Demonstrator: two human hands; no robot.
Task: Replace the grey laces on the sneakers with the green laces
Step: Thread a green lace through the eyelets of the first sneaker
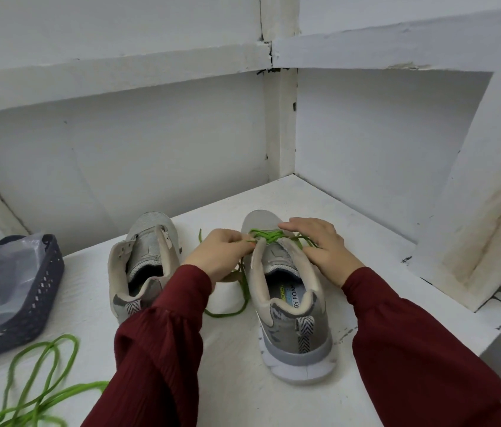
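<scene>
On shelf (pixel 243 380): left grip (pixel 218 254) pinches green lace (pixel 266 235); right grip (pixel 320 245) flat on sneaker (pixel 292 328); unlaced sneaker (pixel 147 245), basket (pixel 39 300), spare lace (pixel 43 374) leftward.

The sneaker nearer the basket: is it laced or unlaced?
Unlaced. That sneaker has bare eyelets and nothing crosses its tongue; a spare green lace lies loose nearby.

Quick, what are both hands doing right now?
Left hand: pinches the green lace at the sneaker eyelets.
Right hand: on the same sneaker, over the lace; grip cannot be told.
</scene>
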